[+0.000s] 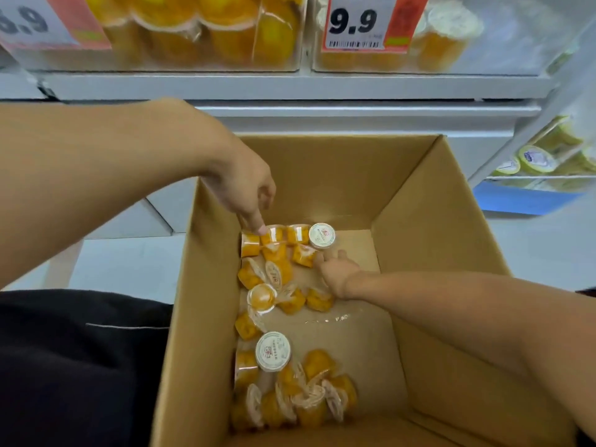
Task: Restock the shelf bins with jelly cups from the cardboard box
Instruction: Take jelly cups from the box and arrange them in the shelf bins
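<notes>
Both arms are reaching down into an open cardboard box (429, 201) that is filling the centre and lower part of the frame. The left hand (246, 188), entering from the upper left, is pointing a fingertip down onto the far row of orange jelly cups (274, 250), its other fingers curled; whether its grip is pinching a cup cannot be told. The right hand (335, 272), entering from the right, is lying with fingers extended and apart, touching the cups near a white-lidded cup (322, 235) at the row's right end; its grip is holding nothing. The jelly cups are lying along the left side of the box floor, many wrapped in clear film, with a second heap (290, 395) at the lower centre under another white-lidded cup (273, 351). Across the top of the frame, clear shelf bins (206, 33) are holding orange cups behind a price tag (354, 22) reading 9.9. At the right edge, yellow-rimmed cups (537, 159) are sitting on a lower shelf.
</notes>
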